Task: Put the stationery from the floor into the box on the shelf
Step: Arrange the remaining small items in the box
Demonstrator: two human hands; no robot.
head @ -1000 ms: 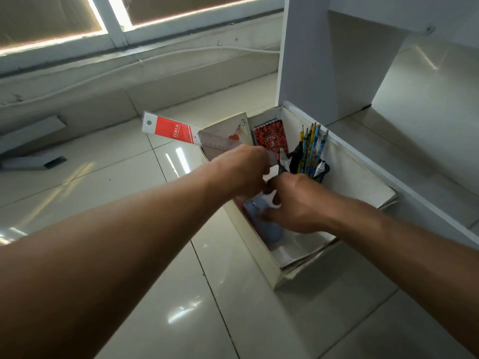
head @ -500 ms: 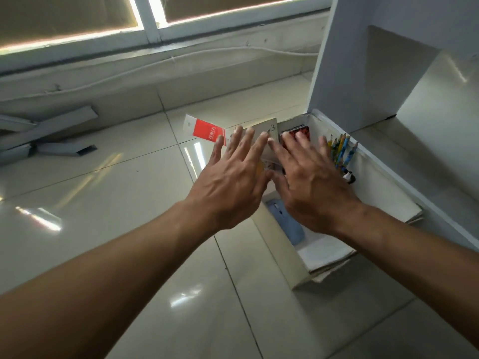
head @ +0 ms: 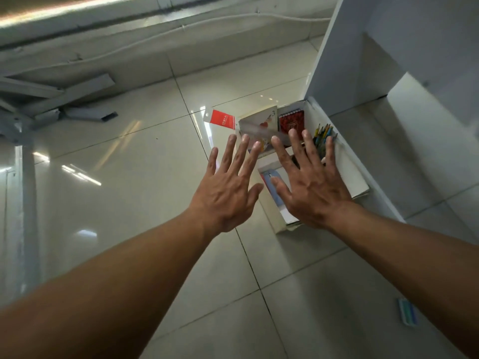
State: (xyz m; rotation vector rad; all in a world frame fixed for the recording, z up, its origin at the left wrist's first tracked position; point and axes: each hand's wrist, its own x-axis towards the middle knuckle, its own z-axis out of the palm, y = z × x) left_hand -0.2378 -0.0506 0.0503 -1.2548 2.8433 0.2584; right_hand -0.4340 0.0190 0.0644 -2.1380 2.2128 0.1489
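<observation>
Both hands hovered flat and empty-fingered above the white box (head: 270, 213): the left hand (head: 228, 193) splayed over the floor tiles (head: 129, 177) just left of it, the right hand (head: 311, 187) spread over its middle, hiding part of the contents. The box sat at the left edge of the low white shelf (head: 388, 156). In its far end stood a red spiral notebook (head: 291, 123), coloured pencils (head: 324, 134) to the right and a pale book (head: 259, 120) to the left, with a ruler pack (head: 223, 119) jutting leftward past the far-left corner. A small blue-green stationery piece (head: 407, 312) lay on the tiles near right, well apart from the box.
</observation>
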